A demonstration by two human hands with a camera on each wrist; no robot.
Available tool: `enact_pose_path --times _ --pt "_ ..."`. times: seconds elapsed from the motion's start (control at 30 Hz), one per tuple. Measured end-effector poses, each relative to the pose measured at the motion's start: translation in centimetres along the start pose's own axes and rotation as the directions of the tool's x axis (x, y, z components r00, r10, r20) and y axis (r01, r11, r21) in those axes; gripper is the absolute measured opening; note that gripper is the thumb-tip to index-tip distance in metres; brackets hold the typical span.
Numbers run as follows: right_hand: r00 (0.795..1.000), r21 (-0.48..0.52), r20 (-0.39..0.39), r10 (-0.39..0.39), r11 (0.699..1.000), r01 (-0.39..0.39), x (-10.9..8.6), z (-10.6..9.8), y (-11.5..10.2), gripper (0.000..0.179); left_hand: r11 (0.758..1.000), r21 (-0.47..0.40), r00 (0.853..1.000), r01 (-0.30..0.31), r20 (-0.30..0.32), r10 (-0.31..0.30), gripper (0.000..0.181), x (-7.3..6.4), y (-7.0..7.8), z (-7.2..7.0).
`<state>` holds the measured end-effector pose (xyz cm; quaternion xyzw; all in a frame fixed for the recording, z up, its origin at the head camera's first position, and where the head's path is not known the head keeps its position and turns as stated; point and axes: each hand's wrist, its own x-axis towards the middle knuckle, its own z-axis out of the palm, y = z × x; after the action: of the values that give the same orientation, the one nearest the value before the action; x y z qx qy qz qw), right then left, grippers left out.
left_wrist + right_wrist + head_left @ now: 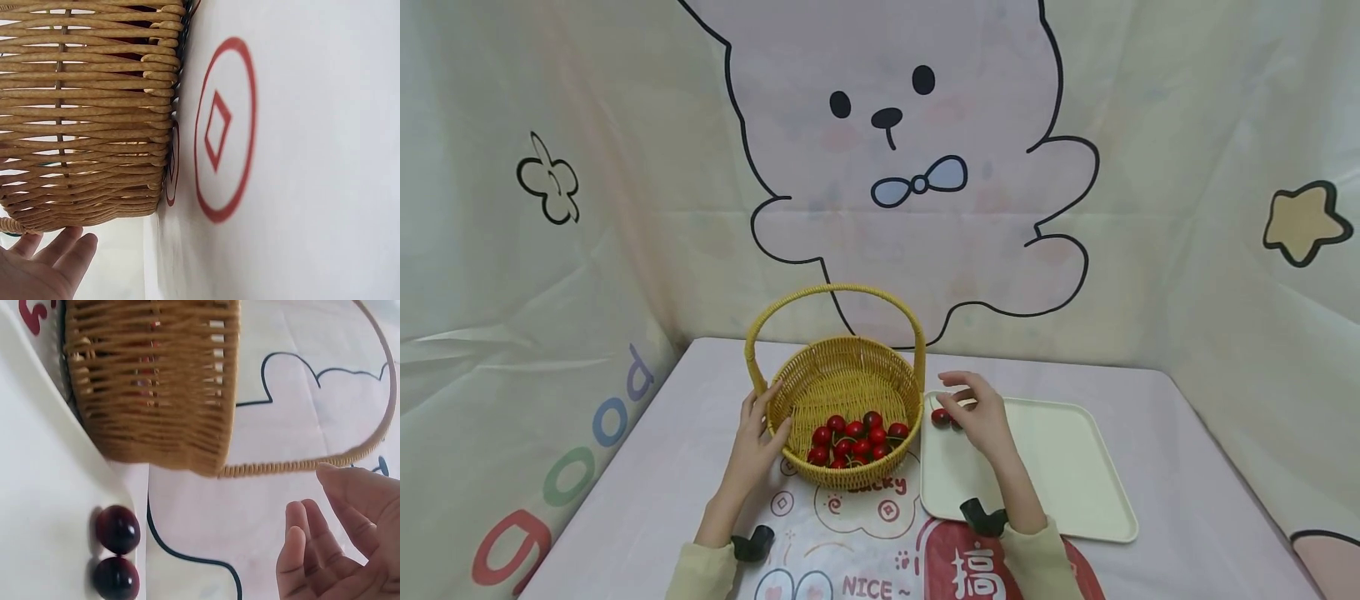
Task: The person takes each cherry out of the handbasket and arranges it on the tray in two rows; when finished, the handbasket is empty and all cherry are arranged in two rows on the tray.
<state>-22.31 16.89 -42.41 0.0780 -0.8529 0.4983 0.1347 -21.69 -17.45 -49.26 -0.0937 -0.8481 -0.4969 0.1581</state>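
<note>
A yellow woven basket [827, 375] with a tall arched handle stands at the middle of the table, and a cluster of red cherries [855, 431] lies at its near side. Against the basket's left side rests my left hand [758, 437]; in the left wrist view its fingers [75, 253] extend along the wicker wall. Over the far left corner of a cream tray [1052, 467] hovers my right hand [988, 421], fingers loosely bent and nothing between them. Beneath it, two dark cherries [117, 529] sit side by side on the tray, partly hidden in the head view.
A white cloth with red print [872, 587] covers the table. Behind the table hangs a curtain with a cartoon bear [887, 233], and more printed curtain encloses both sides. The tray's left edge is close beside the basket.
</note>
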Motion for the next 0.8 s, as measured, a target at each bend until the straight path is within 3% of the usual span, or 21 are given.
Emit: enact_pose_path --times 0.33,0.6,0.8 --pt "0.985 0.041 0.108 -0.137 0.990 0.133 -0.7 2.6 -0.7 0.028 1.000 -0.001 1.000 0.001 -0.002 -0.001 0.058 0.0 -0.1 0.0" --pt "0.975 0.041 0.169 -0.147 0.989 0.142 -0.9 3.7 -1.6 0.029 1.000 0.000 1.000 -0.010 -0.010 0.010 0.058 0.0 -0.3 0.1" --pt "0.953 0.044 0.219 -0.211 0.978 0.206 -0.9 5.2 -2.3 0.026 1.000 -0.005 1.000 -0.010 -0.011 0.009 0.057 -0.1 -0.2 0.1"
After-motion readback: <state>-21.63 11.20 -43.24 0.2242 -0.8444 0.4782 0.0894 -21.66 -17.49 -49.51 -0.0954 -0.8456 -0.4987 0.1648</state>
